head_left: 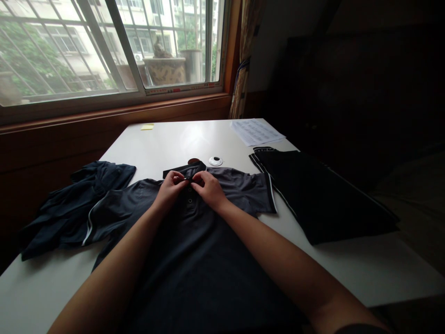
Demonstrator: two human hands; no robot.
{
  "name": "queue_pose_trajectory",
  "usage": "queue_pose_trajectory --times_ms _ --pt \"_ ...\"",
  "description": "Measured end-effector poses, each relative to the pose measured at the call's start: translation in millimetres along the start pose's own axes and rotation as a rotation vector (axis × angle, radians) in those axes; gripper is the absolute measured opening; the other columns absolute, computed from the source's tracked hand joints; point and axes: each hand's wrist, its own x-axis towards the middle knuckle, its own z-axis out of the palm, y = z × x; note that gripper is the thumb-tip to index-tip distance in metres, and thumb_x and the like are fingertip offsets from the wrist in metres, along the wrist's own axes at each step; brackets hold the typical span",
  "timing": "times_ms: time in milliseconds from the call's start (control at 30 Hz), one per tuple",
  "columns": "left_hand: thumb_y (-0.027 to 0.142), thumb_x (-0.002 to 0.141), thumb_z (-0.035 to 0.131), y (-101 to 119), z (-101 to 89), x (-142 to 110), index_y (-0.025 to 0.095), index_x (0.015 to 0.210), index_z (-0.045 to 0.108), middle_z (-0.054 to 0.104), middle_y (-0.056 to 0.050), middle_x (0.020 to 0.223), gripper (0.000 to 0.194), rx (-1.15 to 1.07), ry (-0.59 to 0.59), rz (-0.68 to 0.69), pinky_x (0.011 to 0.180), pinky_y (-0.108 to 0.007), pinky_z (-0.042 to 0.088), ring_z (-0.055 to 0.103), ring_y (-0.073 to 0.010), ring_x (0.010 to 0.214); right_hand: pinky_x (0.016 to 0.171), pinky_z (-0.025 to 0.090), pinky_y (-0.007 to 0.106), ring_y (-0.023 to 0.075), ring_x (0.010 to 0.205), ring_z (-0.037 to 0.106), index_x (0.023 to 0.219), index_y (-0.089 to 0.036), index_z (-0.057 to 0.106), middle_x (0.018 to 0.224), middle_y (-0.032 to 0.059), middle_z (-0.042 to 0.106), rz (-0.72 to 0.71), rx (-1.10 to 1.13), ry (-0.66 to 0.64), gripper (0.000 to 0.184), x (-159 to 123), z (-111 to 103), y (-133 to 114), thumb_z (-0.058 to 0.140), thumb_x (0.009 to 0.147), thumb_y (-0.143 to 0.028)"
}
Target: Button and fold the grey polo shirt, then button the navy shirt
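A dark grey polo shirt point(194, 250) lies spread front side up, its collar toward the window and its short sleeves out to both sides. White and black trim edges the sleeves. At the top of the button placket, just below the collar, my left hand point(171, 185) pinches the cloth from the left. My right hand point(207, 187) pinches it from the right, with the fingertips of both hands nearly meeting. Two round buttons show below my fingers. What lies exactly between the fingertips is too small to make out.
The shirt is on a white table point(167, 139). Crumpled dark clothing point(66, 218) lies left, and a folded black garment point(323, 199) right. Behind the collar is a round white cable-hole cover point(215, 161). Printed papers point(257, 131) and a yellow note point(147, 126) lie farther back, near the window point(104, 51).
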Motion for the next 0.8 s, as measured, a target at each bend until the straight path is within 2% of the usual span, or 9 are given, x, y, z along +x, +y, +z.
queue_pose_trajectory --times_ms 400,533,800 --pt "0.031 0.068 0.077 0.4 -3.6 0.4 0.023 0.091 0.048 0.062 0.005 0.073 0.038 -0.046 -0.034 -0.044 0.06 -0.024 0.044 0.059 -0.0133 0.063 0.077 0.053 0.03 0.0192 0.083 0.07 0.091 -0.023 0.067 0.089 0.0013 0.074 0.105 0.059 -0.026 0.011 -0.8 -0.8 -2.0 0.071 0.082 -0.025" --pt "0.028 0.068 0.074 -1.2 -1.9 0.7 0.023 0.087 0.047 0.06 0.006 0.071 0.033 0.033 -0.039 -0.007 0.058 -0.023 0.041 0.056 -0.0127 0.061 0.077 0.054 0.03 0.019 0.083 0.072 0.091 -0.023 0.068 0.089 0.0014 0.075 0.131 0.108 -0.029 0.011 -0.9 -0.2 0.1 0.071 0.081 -0.022" --pt "0.025 0.066 0.073 -0.7 1.7 1.9 0.021 0.081 0.05 0.055 0.006 0.071 0.027 0.205 0.028 0.102 0.059 -0.022 0.039 0.051 -0.0124 0.064 0.078 0.055 0.027 0.0174 0.084 0.072 0.091 -0.021 0.069 0.088 0.0004 0.075 0.137 0.127 -0.04 0.012 -0.7 -0.9 2.9 0.071 0.079 -0.02"
